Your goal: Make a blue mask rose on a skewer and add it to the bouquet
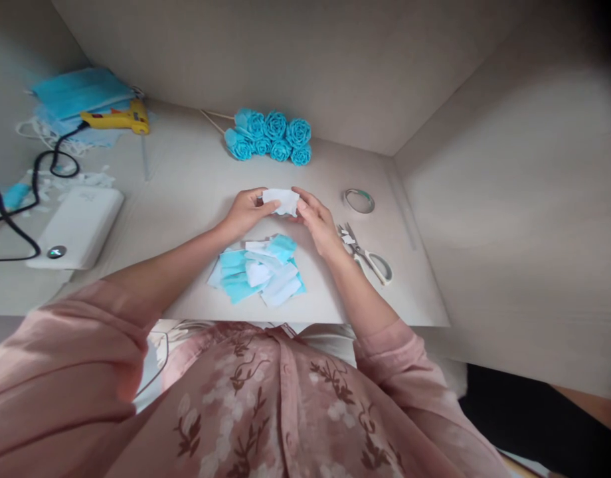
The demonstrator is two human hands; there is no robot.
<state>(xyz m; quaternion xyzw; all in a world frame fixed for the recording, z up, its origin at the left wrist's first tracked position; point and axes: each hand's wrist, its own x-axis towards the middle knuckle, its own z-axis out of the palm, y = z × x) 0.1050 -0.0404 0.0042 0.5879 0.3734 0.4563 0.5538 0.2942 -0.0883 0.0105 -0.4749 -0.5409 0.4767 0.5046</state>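
Above the middle of the table, my left hand and my right hand hold a small white piece of mask fabric between them. The left thumb presses on its front, and the right fingers grip its other edge. Just below lies a loose pile of cut blue and white mask pieces. Scissors with pale handles rest right of my right hand, small white scraps by their blades. A roll of tape lies beyond them. What is behind the held piece is hidden.
Several blue fabric roses on sticks lie at the back wall. At the left are a yellow glue gun with a black cord, a stack of blue masks and a white power bank. A partition wall stands at the right.
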